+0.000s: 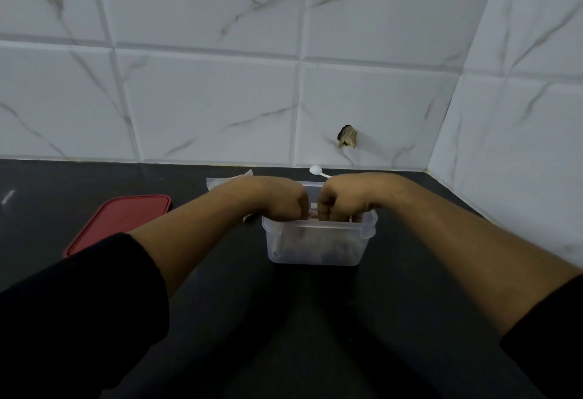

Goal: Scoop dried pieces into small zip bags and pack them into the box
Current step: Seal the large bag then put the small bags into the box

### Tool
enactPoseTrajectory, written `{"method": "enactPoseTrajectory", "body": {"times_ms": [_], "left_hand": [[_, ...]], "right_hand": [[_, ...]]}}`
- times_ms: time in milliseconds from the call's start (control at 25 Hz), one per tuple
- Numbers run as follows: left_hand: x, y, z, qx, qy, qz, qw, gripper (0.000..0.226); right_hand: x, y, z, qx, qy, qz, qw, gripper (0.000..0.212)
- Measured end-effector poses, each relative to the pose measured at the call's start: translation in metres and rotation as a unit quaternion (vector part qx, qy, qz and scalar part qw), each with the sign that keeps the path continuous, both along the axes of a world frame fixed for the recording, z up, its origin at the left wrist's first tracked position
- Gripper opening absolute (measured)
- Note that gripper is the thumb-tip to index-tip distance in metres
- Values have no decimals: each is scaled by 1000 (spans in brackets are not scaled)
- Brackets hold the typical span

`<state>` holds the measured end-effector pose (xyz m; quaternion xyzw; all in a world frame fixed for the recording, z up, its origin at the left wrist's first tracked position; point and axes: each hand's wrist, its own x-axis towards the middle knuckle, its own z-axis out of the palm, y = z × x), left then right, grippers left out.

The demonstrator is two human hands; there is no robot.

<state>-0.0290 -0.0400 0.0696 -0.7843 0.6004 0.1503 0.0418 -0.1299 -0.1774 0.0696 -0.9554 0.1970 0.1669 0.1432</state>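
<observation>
A clear plastic box [318, 249] stands on the black counter, with small filled zip bags dimly visible through its wall. My left hand [284, 201] and my right hand [342, 200] both reach down into the box from above, fingers curled downward inside it. The fingertips are hidden by the box rim and by the hands themselves, so what they hold cannot be made out. A white spoon [317, 170] lies just behind the box. A stack of empty zip bags [217, 181] peeks out behind my left wrist.
A red lid [126, 219] lies flat on the counter to the left of the box. White marble tiles form the back wall and the right wall, which meet in a corner. The back wall has a chipped hole [347, 137].
</observation>
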Motion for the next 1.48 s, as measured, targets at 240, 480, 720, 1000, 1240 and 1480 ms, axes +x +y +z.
{"method": "enactPoseTrajectory", "body": {"times_ms": [240,480,720,1000,1240,1480], "left_hand": [[48,31,0,-349,201,90,911,24],[120,50,-49,-430,235,333,805,22],[130,40,-82,-400,204,348,823,26],[107,48,-52,-467,340,290,763,4],[63,55,21,-504,427,139,738,6],[69,61,2,-507,434,182,722,13]], "right_hand": [[3,5,7,18,-73,21,997,12],[8,19,20,93,-249,41,963,13],[10,30,6,95,-248,51,963,9],[7,29,7,128,-316,-10,940,32],[16,33,19,326,-415,-99,843,44],[0,19,8,278,-381,-93,877,10]]}}
